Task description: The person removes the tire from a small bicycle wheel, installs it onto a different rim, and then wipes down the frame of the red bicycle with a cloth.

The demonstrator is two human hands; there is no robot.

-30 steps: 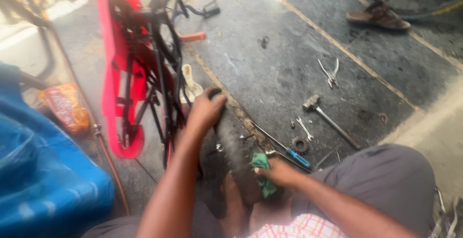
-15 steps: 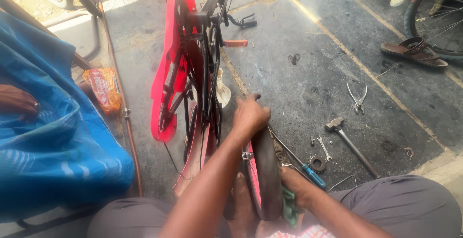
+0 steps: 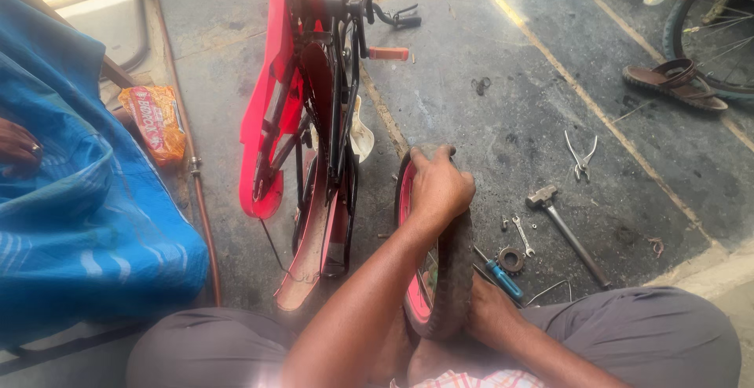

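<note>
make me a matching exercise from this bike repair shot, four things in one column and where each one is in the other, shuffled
Things:
1. left hand
2. hammer
3. sandal
4. snack packet

Places:
A. on the floor beside the blue cloth
B. next to a bicycle wheel at the top right
C. gripping the top of the small wheel's tyre
D. lying on the floor just below the pliers

Pairs: 1-C, 2-D, 3-B, 4-A
</note>
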